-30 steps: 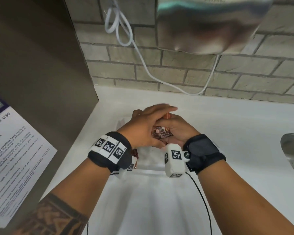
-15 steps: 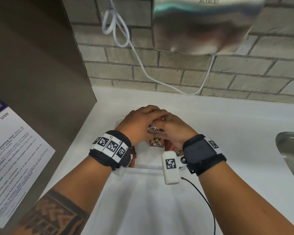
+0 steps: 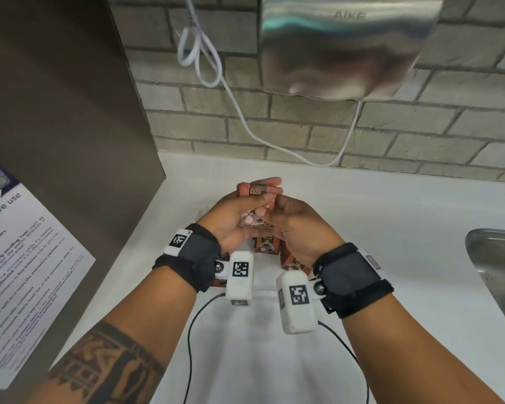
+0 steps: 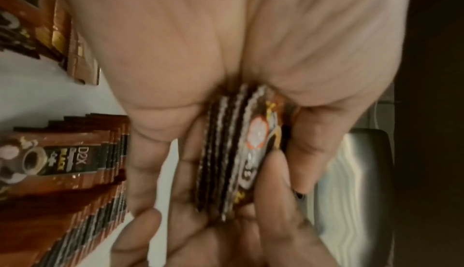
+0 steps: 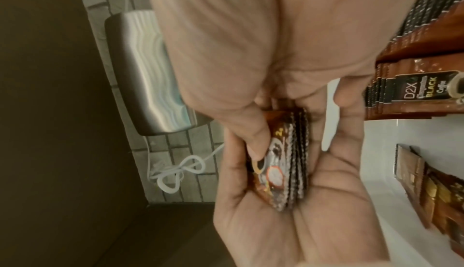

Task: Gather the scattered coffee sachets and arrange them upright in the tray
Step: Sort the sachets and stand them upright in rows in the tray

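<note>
Both hands grip one small stack of coffee sachets (image 3: pixel 254 205) between them, raised above the white table (image 3: pixel 391 217) and over the tray, whose clear walls I cannot make out under the wrists. The left hand (image 3: pixel 233 220) curls its fingers round the far end of the stack, and the right hand (image 3: pixel 298 225) pinches the near end with thumb and fingers.

The main risk, as I judge it, is the stack fanning apart: the sachets are thin, slick foil, and uneven pressure from the two hands could let a middle one slide out and drop onto the table or fall flat across the row below. Lowering the bundle at a tilt could also knock over the sachets already standing (image 4: pixel 83 164), which lean on each other in a close line.

The held sachets are copper-brown with a darker panel, white "D2X" lettering and a coffee-cup picture; their crimped, serrated edges (image 5: pixel 296 158) show stacked side by side. More sachets stand just below the hands (image 3: pixel 266 243), and another loose group (image 5: pixel 431 188) lies nearby.
</note>
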`<state>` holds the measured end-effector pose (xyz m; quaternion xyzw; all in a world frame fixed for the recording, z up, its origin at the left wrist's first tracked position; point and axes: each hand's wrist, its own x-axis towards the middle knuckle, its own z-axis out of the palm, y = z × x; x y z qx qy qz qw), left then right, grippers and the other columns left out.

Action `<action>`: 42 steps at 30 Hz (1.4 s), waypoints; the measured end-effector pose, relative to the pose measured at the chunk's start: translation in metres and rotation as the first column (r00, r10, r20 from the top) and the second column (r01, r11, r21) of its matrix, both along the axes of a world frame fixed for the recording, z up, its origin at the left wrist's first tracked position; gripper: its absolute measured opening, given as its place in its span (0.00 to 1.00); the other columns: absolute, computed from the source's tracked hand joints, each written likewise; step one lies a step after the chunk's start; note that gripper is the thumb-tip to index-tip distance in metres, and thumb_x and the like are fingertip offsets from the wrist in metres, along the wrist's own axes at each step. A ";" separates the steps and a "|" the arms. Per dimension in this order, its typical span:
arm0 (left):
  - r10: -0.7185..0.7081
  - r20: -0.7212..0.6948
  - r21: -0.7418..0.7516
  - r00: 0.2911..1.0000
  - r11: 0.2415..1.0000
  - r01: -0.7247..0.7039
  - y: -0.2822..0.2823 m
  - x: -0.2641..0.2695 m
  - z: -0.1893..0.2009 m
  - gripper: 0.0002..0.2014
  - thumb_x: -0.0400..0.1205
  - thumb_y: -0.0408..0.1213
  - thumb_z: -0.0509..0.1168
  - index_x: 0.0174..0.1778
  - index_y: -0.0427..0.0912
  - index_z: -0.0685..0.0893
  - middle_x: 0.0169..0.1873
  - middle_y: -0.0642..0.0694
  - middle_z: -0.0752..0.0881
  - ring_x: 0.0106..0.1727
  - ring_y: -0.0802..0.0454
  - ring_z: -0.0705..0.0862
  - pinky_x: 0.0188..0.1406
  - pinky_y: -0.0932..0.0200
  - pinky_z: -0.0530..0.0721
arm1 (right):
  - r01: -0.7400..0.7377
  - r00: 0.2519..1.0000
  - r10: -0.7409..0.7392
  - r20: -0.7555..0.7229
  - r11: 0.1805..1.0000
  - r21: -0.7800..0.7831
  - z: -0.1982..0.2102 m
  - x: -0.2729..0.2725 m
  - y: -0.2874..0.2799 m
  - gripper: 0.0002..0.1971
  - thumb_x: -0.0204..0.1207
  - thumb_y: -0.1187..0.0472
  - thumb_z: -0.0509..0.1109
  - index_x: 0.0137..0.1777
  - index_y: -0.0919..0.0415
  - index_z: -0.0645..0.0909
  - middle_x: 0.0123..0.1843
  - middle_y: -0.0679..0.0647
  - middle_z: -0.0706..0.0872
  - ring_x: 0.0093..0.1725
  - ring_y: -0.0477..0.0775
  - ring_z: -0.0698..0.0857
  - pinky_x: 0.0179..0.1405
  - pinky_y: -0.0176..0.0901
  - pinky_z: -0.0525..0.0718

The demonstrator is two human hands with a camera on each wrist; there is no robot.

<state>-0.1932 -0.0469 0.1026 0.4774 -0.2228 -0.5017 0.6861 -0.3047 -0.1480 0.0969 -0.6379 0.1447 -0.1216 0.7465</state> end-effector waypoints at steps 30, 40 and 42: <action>0.010 0.408 0.122 0.913 0.990 -0.065 0.022 0.000 -0.006 0.24 0.73 0.22 0.78 0.64 0.41 0.84 0.56 0.37 0.90 0.56 0.38 0.91 0.48 0.41 0.91 | -0.016 0.978 -0.128 -0.167 0.746 -0.666 0.047 0.002 -0.033 0.02 0.79 0.61 0.76 0.46 0.54 0.89 0.43 0.52 0.93 0.41 0.42 0.88 0.45 0.31 0.84; -0.191 0.542 0.573 0.818 0.797 -0.193 0.045 0.021 -0.029 0.09 0.82 0.37 0.72 0.56 0.41 0.86 0.39 0.39 0.84 0.35 0.47 0.83 0.42 0.42 0.93 | -0.182 0.918 -0.209 -0.336 0.532 -0.827 0.014 0.004 -0.050 0.09 0.78 0.65 0.70 0.44 0.53 0.90 0.38 0.37 0.86 0.39 0.35 0.82 0.34 0.17 0.72; -0.315 0.497 0.679 0.809 0.721 -0.137 0.041 0.019 -0.028 0.10 0.83 0.37 0.69 0.58 0.38 0.85 0.38 0.38 0.83 0.34 0.48 0.82 0.36 0.50 0.91 | -0.250 0.884 -0.222 -0.412 0.521 -0.816 -0.002 0.010 -0.053 0.08 0.75 0.63 0.73 0.40 0.48 0.90 0.38 0.37 0.86 0.43 0.41 0.84 0.43 0.27 0.79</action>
